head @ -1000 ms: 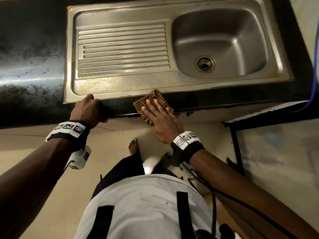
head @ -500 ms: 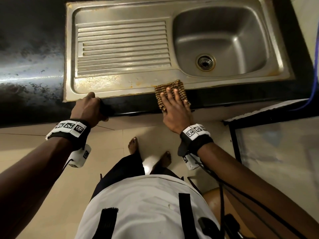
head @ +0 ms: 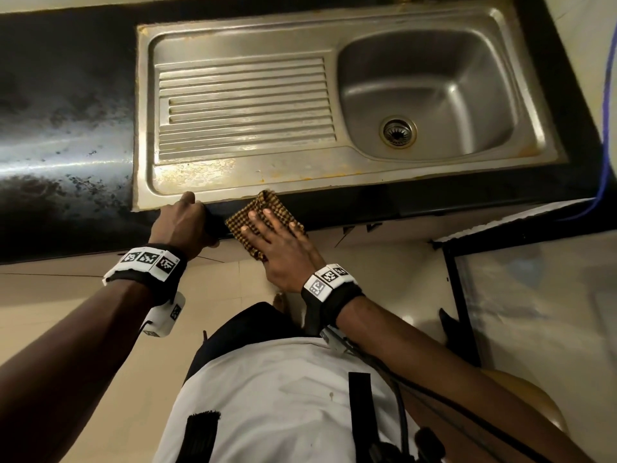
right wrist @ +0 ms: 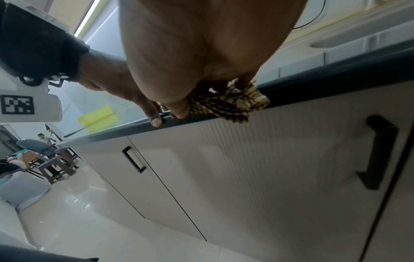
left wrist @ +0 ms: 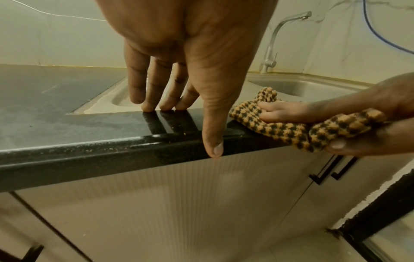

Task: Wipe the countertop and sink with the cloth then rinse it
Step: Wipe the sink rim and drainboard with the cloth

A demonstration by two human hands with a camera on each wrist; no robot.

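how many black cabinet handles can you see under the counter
3 across the wrist views: two close together below the cloth, and one on a door farther left, below the left hand. More may be hidden.

A home kitchen. A steel sink [head: 350, 105] with a ribbed draining board is set into a dark stone worktop [head: 63, 135]. Behind the sink a tap [left wrist: 275, 40] stands against a pale wall. Below it are ribbed cupboard doors [right wrist: 257, 168] with black handles [right wrist: 378, 152], and a tiled floor [head: 66, 312].
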